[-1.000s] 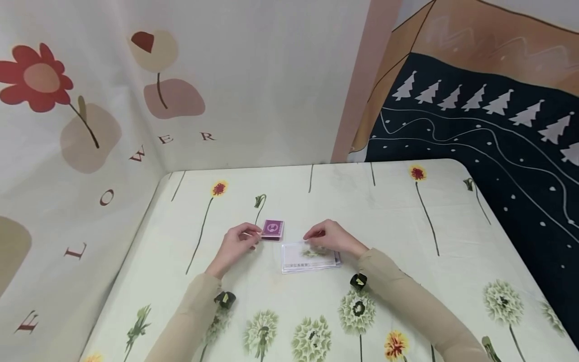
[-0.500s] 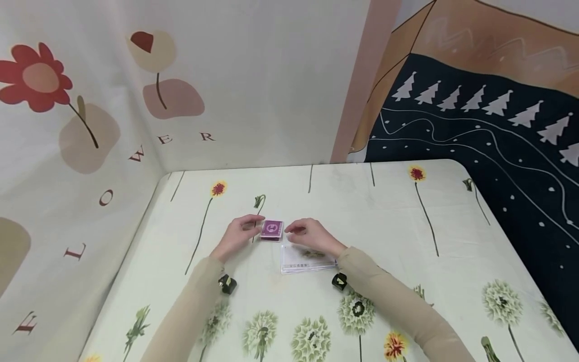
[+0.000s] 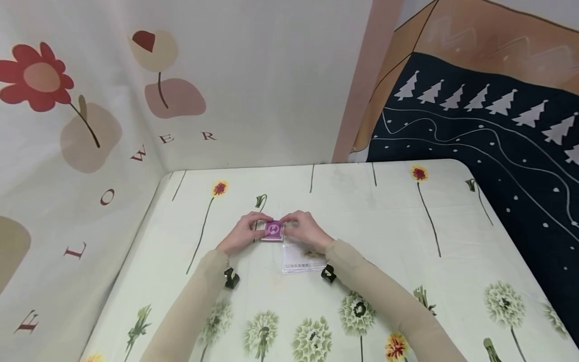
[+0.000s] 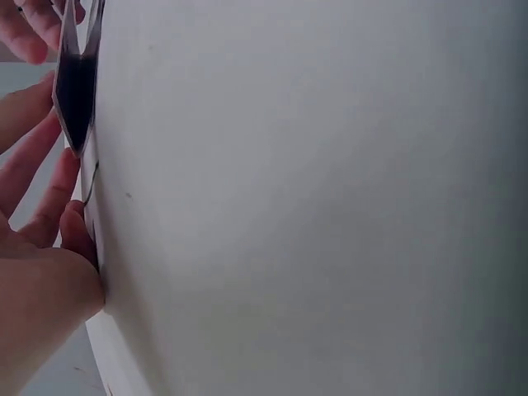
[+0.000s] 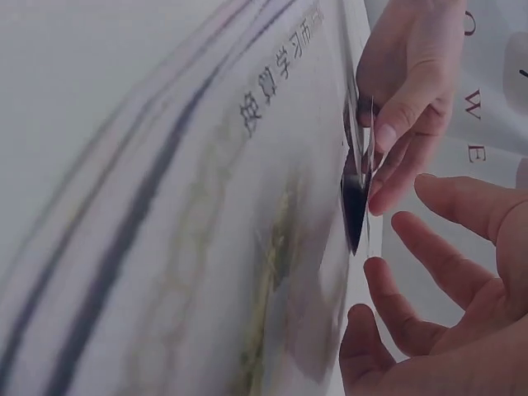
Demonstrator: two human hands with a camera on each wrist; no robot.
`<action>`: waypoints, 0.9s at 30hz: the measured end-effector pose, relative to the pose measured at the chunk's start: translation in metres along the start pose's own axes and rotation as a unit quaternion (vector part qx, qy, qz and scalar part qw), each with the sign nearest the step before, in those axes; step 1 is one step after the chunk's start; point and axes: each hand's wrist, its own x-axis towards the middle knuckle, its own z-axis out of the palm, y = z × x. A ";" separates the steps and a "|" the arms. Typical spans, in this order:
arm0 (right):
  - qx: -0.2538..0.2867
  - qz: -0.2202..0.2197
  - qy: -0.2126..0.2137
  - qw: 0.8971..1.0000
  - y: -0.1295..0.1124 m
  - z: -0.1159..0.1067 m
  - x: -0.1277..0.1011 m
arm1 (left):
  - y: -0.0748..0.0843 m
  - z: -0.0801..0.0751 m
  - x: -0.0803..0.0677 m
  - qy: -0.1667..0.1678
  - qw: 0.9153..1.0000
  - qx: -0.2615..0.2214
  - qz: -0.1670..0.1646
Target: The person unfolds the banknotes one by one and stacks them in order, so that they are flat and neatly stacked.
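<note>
A small folded purple note or card (image 3: 273,230) with a pale round emblem lies on the floral tablecloth, its open fold showing dark in the wrist views. My left hand (image 3: 243,234) holds its left side, thumb at the near edge and forefinger at the far edge. At its right edge are the fingertips of my right hand (image 3: 309,231); the right wrist view shows these fingers (image 5: 433,256) spread and only lightly bent. Partly under my right hand rests a stack of white printed paper sheets (image 3: 298,259), with dark characters along one edge.
The flower-patterned tablecloth (image 3: 362,206) spreads around both hands. A pale flower-print curtain (image 3: 253,85) rises behind and to the left. A dark tree-print cloth (image 3: 479,130) hangs at the right.
My right hand has moved left from above the white sheets to the purple piece's right edge. My left hand has shifted slightly right, its fingers now over the piece's left side.
</note>
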 end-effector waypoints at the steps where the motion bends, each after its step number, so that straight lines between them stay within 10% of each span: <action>1: -0.007 0.004 0.003 1.000 0.000 0.000 0.002 | 0.000 0.001 0.000 0.001 1.000 0.004 0.003; 19: -0.158 0.017 0.034 0.987 0.004 0.012 0.021 | 0.012 0.010 -0.003 0.007 0.996 0.087 -0.018; 27: -0.075 0.035 0.010 0.996 0.002 0.004 0.017 | 0.019 0.013 -0.002 0.009 0.994 0.104 -0.024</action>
